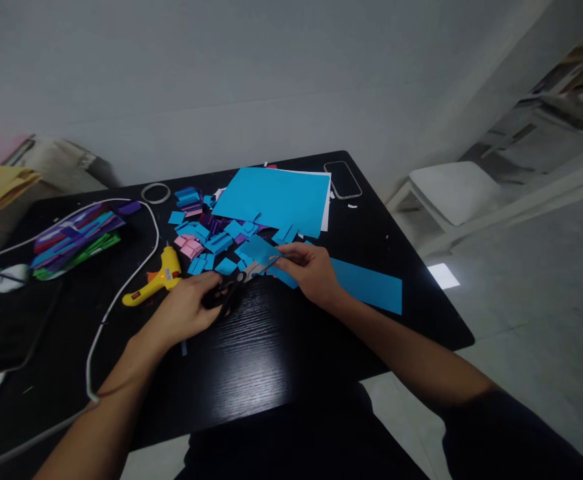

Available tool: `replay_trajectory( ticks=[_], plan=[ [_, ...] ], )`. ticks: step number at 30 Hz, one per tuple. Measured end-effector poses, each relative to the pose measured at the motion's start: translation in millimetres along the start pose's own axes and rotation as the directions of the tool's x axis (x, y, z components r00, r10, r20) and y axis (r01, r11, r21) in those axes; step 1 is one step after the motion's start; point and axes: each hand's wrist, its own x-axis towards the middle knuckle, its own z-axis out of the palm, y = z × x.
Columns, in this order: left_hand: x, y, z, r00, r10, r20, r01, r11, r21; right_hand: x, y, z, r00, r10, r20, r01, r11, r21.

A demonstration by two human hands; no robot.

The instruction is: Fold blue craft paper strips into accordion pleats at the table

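My left hand (187,308) is closed round the black handles of a pair of scissors (241,276). Their blades point right and reach a piece of blue paper (260,249), which my right hand (312,272) pinches between thumb and fingers. Just under and beyond the hands lie many small cut blue paper pieces (219,243), with pink pieces (189,247) among them. A long blue paper strip (369,285) rests on the table to the right of my right hand. How far the blades are parted is hard to make out.
A yellow glue gun (157,279) lies left of my left hand, near a white cable (116,303). Large blue sheets (276,197) and a phone (342,180) are at the back of the black table (251,387). Bundled coloured strips (76,237) lie left; a white chair (454,190) stands right.
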Motion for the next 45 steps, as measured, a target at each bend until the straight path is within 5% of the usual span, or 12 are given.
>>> replay_trajectory(
  ticks=[27, 37, 45],
  plan=[
    [0, -6, 1, 0.996, -0.034, 0.081, 0.043, 0.994, -0.105, 0, -4, -1, 0.999, -0.042, 0.001, 0.042, 0.996, -0.079],
    [-1, -5, 3, 0.972, -0.212, -0.103, 0.196, 0.969, -0.148, -1, -11, -1, 1.000, 0.009, 0.030, -0.007, 0.999, -0.041],
    [2, 5, 1, 0.951, -0.275, -0.142, 0.255, 0.956, -0.144, -2, -11, 0, 0.998, 0.038, 0.045, -0.038, 0.999, 0.003]
  ],
)
